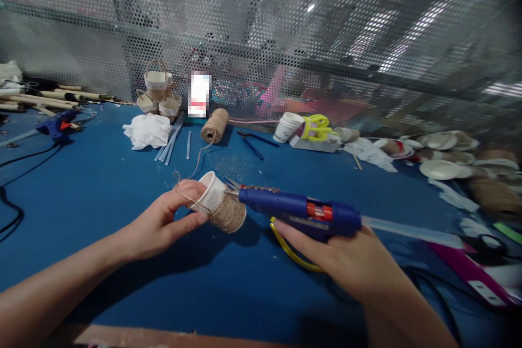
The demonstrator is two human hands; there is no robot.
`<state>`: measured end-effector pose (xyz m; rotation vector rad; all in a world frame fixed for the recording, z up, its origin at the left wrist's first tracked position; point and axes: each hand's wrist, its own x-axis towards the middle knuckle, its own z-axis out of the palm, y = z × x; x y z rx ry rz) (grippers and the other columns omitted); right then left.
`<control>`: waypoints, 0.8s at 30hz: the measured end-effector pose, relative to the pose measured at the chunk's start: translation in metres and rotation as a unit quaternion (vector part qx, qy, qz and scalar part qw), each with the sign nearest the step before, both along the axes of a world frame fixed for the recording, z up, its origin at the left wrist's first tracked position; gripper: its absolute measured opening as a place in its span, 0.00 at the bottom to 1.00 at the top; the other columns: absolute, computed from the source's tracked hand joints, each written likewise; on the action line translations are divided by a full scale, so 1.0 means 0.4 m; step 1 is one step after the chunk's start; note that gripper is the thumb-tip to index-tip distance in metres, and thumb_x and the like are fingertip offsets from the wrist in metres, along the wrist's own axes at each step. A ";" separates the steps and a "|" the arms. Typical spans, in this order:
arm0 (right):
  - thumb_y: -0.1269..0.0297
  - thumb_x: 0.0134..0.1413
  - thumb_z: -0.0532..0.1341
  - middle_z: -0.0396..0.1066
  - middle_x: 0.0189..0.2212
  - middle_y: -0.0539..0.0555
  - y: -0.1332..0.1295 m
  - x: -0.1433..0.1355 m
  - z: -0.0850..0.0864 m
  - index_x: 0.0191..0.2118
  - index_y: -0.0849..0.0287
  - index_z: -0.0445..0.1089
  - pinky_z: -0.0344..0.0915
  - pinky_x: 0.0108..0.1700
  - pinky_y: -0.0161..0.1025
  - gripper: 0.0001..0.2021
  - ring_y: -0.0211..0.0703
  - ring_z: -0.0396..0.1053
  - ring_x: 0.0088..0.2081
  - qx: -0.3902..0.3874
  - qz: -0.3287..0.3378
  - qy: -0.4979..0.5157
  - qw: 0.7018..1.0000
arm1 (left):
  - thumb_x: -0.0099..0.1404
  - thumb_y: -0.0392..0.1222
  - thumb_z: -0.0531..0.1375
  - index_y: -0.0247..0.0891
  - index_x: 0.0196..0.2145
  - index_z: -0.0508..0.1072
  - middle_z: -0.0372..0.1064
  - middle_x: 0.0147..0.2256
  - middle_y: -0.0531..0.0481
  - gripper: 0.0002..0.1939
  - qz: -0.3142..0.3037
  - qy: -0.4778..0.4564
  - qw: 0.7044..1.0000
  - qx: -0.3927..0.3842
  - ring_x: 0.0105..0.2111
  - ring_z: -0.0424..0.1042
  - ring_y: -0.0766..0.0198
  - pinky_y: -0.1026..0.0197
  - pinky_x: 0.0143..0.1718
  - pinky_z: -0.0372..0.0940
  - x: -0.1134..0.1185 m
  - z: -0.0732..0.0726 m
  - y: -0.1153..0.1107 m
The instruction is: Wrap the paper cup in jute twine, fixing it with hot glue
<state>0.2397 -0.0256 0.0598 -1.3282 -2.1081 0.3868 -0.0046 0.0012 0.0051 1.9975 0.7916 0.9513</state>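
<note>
My left hand (pixel 163 220) holds a white paper cup (pixel 212 187), tilted on its side, with fingers inside its mouth and the thumb outside. Jute twine (pixel 228 213) is wound around the cup's lower part. My right hand (pixel 342 258) grips a blue glue gun (pixel 285 206), whose metal nozzle points left at the cup's wall beside the twine. A clear glue stick (pixel 408 231) sticks out of the gun's back. From the cup, a loose strand runs to the twine spool (pixel 215 126). Scissors with a yellow handle (pixel 291 250) lie partly hidden beneath the gun.
Twine-covered cups (pixel 158 87), a white cloth (pixel 149 131), glue sticks (pixel 173 140), a phone (pixel 199 93), pliers (pixel 256 141) and white cups (pixel 287 126) line the back. Another glue gun (pixel 59 126) lies left. A purple power strip (pixel 473 274) and cables are at right.
</note>
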 end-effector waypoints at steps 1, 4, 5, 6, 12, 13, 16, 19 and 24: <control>0.61 0.46 0.59 0.71 0.19 0.49 0.002 0.008 0.001 0.26 0.52 0.72 0.68 0.25 0.37 0.05 0.43 0.69 0.22 -0.020 0.010 -0.009 1.000 | 0.62 0.34 0.54 0.34 0.35 0.69 0.67 0.39 0.46 0.05 -0.001 -0.001 1.000 0.001 0.44 0.64 0.61 0.59 0.50 0.55 -0.001 0.000 0.001; 0.60 0.49 0.57 0.74 0.23 0.49 0.006 0.025 0.000 0.30 0.53 0.72 0.70 0.29 0.38 0.07 0.44 0.72 0.26 -0.085 0.028 -0.037 0.995 | 0.62 0.34 0.54 0.35 0.36 0.69 0.68 0.40 0.46 0.06 -0.008 -0.002 1.000 0.010 0.45 0.64 0.62 0.59 0.50 0.55 -0.003 -0.002 0.005; 0.59 0.50 0.57 0.74 0.24 0.49 0.006 0.028 -0.001 0.30 0.53 0.72 0.70 0.30 0.38 0.08 0.45 0.72 0.27 -0.095 0.019 -0.038 0.995 | 0.62 0.33 0.54 0.35 0.36 0.70 0.69 0.40 0.46 0.06 -0.010 -0.001 1.000 0.016 0.46 0.64 0.62 0.60 0.51 0.55 -0.003 -0.003 0.007; 0.57 0.50 0.57 0.75 0.25 0.49 0.006 0.029 -0.002 0.30 0.53 0.72 0.70 0.30 0.37 0.08 0.45 0.72 0.28 -0.101 0.005 -0.038 0.994 | 0.62 0.33 0.54 0.35 0.36 0.70 0.69 0.40 0.46 0.06 -0.011 0.000 1.000 0.022 0.46 0.64 0.62 0.60 0.51 0.55 -0.004 -0.003 0.008; 0.52 0.49 0.57 0.71 0.20 0.50 0.003 0.023 -0.005 0.26 0.55 0.70 0.68 0.26 0.36 0.13 0.44 0.70 0.24 -0.124 -0.049 -0.015 0.991 | 0.62 0.34 0.54 0.35 0.34 0.70 0.70 0.40 0.45 0.05 -0.018 0.008 0.999 0.041 0.46 0.64 0.60 0.59 0.51 0.55 -0.006 -0.002 0.010; 0.52 0.49 0.58 0.71 0.20 0.50 0.003 0.022 -0.004 0.26 0.55 0.70 0.68 0.26 0.36 0.13 0.44 0.70 0.24 -0.123 -0.047 -0.015 0.991 | 0.62 0.34 0.54 0.35 0.35 0.70 0.70 0.40 0.45 0.05 -0.018 0.008 0.999 0.040 0.46 0.64 0.60 0.59 0.51 0.55 -0.006 -0.002 0.009; 0.53 0.49 0.58 0.73 0.23 0.50 0.003 0.023 -0.002 0.28 0.55 0.71 0.69 0.28 0.37 0.11 0.45 0.71 0.26 -0.120 -0.033 -0.024 0.992 | 0.62 0.35 0.54 0.35 0.36 0.70 0.70 0.40 0.46 0.06 -0.016 0.008 0.999 0.037 0.46 0.64 0.60 0.59 0.51 0.56 -0.005 -0.001 0.009; 0.54 0.49 0.58 0.72 0.21 0.49 0.004 0.022 -0.001 0.27 0.55 0.71 0.69 0.29 0.37 0.11 0.44 0.70 0.25 -0.117 -0.028 -0.027 0.992 | 0.62 0.35 0.54 0.35 0.36 0.70 0.70 0.40 0.46 0.06 -0.012 0.008 0.999 0.038 0.46 0.64 0.60 0.58 0.51 0.56 -0.005 -0.002 0.008; 0.55 0.49 0.58 0.70 0.17 0.48 0.004 0.019 0.000 0.24 0.54 0.70 0.67 0.25 0.35 0.10 0.42 0.68 0.21 -0.111 -0.026 -0.011 0.993 | 0.62 0.35 0.54 0.36 0.35 0.70 0.69 0.40 0.45 0.05 -0.016 0.006 0.999 0.032 0.47 0.64 0.60 0.57 0.51 0.56 -0.006 -0.005 0.009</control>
